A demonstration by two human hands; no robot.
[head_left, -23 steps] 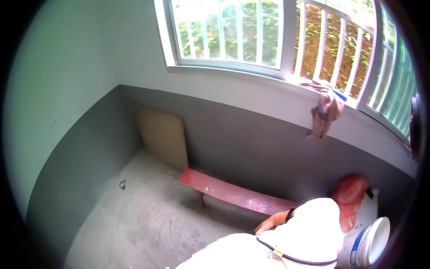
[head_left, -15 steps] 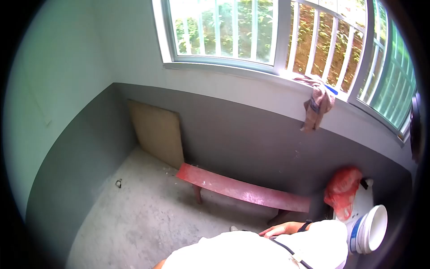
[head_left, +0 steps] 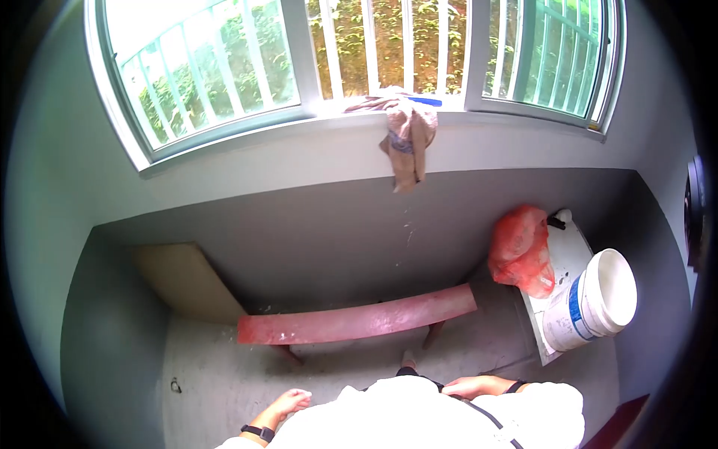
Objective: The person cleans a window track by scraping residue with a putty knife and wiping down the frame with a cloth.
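Observation:
My left hand hangs at the lower left with a dark band on its wrist. Its fingers are loosely bent, and nothing shows in them. At the front of my waist lies my right hand, fingers stretched out and partly hidden against dark clothing. A dark cord runs over the white shirt beside it. Ahead of both hands stands a narrow red bench, apart from them. Part of one foot shows between me and the bench.
A brown board leans on the grey wall at left. A cloth hangs from the windowsill by a blue object. On the right, a red plastic bag and a tilted white bucket rest on a pale surface.
My view has swung right, so the window, bench and board sit further left. More of my left hand has come into view. My right hand stays at my waist.

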